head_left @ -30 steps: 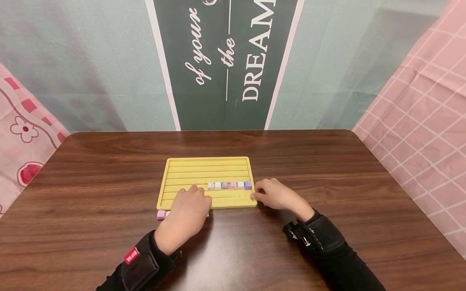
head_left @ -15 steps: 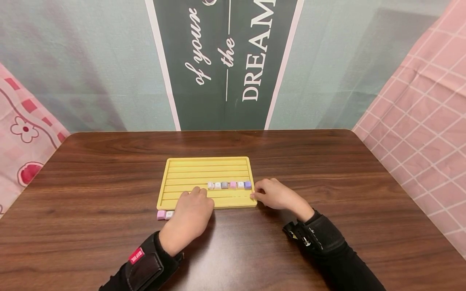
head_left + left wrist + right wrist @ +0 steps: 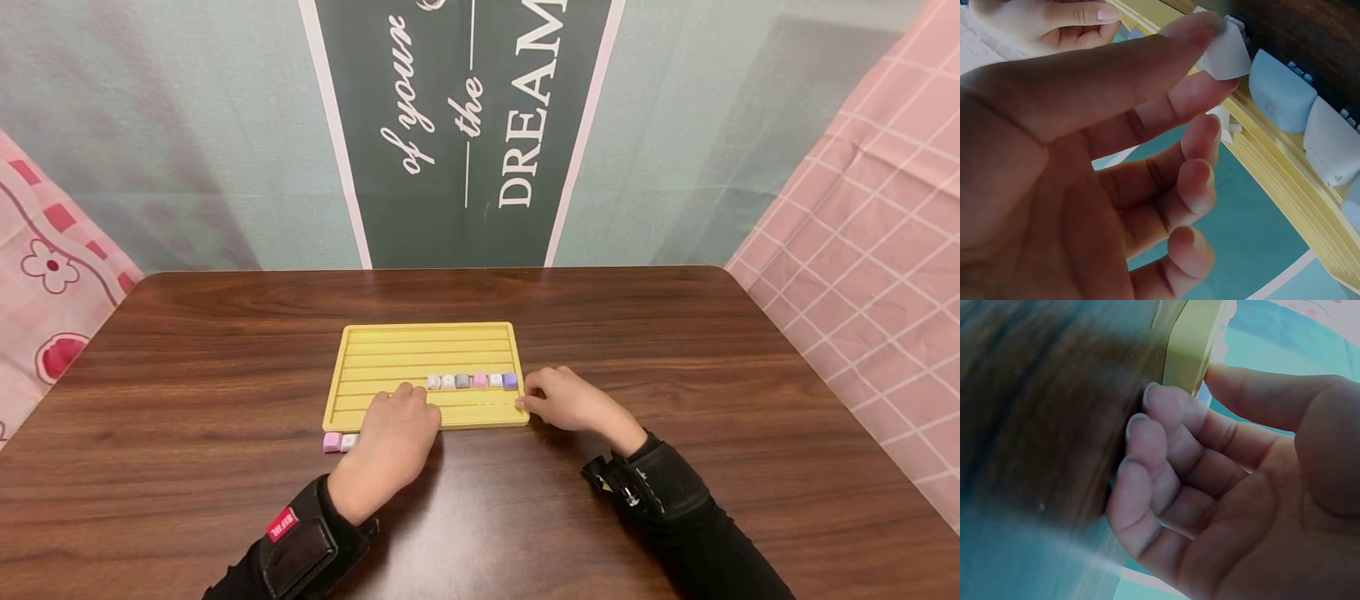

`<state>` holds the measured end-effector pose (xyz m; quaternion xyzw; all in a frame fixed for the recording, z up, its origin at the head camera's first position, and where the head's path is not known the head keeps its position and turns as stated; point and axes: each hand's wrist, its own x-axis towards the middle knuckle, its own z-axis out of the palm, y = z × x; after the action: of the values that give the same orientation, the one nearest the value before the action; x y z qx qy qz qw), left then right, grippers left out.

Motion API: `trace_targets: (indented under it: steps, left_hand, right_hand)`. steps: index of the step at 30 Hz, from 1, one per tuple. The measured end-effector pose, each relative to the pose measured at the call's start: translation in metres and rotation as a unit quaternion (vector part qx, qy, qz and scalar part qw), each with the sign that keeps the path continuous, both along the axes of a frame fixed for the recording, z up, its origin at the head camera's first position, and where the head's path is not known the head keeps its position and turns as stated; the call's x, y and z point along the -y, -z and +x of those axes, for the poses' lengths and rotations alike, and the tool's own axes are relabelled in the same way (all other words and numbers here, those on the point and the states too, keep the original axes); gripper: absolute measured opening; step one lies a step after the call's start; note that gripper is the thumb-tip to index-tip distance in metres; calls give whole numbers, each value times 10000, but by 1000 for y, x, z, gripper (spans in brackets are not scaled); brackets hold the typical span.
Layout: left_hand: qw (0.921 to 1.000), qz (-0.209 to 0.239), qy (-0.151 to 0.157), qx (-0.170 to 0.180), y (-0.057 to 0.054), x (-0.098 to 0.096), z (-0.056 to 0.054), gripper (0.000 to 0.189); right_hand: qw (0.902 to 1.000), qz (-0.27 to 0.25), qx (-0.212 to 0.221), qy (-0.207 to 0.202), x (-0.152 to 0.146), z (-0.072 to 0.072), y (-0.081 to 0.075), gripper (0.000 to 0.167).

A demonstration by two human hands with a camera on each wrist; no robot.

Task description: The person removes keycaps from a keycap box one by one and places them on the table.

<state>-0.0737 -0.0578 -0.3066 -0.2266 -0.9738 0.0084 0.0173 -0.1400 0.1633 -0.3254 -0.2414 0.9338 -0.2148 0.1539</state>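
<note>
A yellow ridged tray (image 3: pixel 390 336) lies on the table. Across it runs a row of small keycaps (image 3: pixel 462 382) in white, grey, pink and purple, ending by the right rim. My left hand (image 3: pixel 397 442) is over the tray's front edge; in the left wrist view its thumb and index finger pinch a white keycap (image 3: pixel 1227 55), the other fingers loosely bent. Beside that keycap stand a bluish keycap (image 3: pixel 1280 90) and another white one (image 3: pixel 1334 142). My right hand (image 3: pixel 566 400) pinches the tray's right front corner (image 3: pixel 1192 353) between thumb and curled fingers.
In front of the tray's left corner, a pink keycap (image 3: pixel 332 442) and a white keycap (image 3: pixel 349 442) sit on the brown wooden table (image 3: pixel 187 375); my left hand hides whatever lies right of them. A printed curtain (image 3: pixel 450 167) hangs behind the table.
My left hand has shifted slightly right, uncovering more of the white keycap by the pink one, and then stays put. My right hand and the tray have not visibly moved.
</note>
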Motion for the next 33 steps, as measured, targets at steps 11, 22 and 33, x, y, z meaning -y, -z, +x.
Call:
trace_targets:
  steps: [11, 22, 33]
  left_hand:
    - [9999, 62, -67, 77, -1, 1, -2, 7]
    - [9999, 125, 29, -47, -1, 0, -1, 6]
    - [9999, 92, -48, 25, -2, 1, -2, 6]
  right_hand:
    - [9999, 33, 87, 51, 1, 0, -1, 24]
    - [9999, 26, 117, 71, 0, 0, 0, 24]
    - [10000, 28, 46, 20, -1, -1, 1, 25]
